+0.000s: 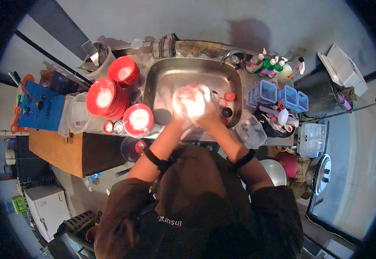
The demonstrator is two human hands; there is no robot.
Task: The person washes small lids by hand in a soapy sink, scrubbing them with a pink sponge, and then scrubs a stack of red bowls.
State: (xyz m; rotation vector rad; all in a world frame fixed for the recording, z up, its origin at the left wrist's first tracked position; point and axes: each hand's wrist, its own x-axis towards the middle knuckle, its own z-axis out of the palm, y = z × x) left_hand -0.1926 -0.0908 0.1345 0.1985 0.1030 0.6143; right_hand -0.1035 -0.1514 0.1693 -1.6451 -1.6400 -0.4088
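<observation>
Over the steel sink [157,82], my left hand [180,108] and my right hand [209,108] are close together, fingers curled round a rounded, pinkish thing [191,94]. Glare washes it out, so its kind cannot be told. To the right of my hands, small red [230,96] and black [227,112] round pieces lie in the sink. On the left counter are stacked red bowls [105,97], with a second stack [123,70] behind and another red bowl [138,120] nearer the sink. White foam shows inside them.
A faucet [233,56] stands at the sink's back right, beside soap bottles [268,67]. Blue baskets [265,91] and a clear container [251,131] sit on the right. A utensil bucket [103,62] is at back left; a cardboard box [58,149] is below the left counter.
</observation>
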